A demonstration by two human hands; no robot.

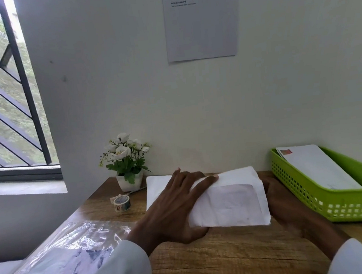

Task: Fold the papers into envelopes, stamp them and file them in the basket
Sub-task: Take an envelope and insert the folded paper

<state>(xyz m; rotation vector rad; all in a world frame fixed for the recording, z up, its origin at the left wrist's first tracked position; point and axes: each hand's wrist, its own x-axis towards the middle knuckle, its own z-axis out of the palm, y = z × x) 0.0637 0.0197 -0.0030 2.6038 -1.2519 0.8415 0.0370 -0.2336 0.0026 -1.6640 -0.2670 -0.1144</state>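
A white folded paper envelope [230,202] is held tilted just above the wooden desk [220,259], its near edge low. My left hand [173,206] grips its left side, fingers across the top and thumb underneath. My right hand [293,210] is behind its right edge, fingers hidden by the paper. More white paper [158,183] lies flat behind my left hand. A green basket [337,205] at the right holds a stamped white envelope [318,167]. A roll of stamp tape [121,203] sits left of the paper.
A small white pot of artificial flowers [126,162] stands against the wall at the back. A clear plastic sleeve [61,258] lies on the desk's left near edge. A printed sheet [201,20] hangs on the wall; a barred window [0,88] is at left.
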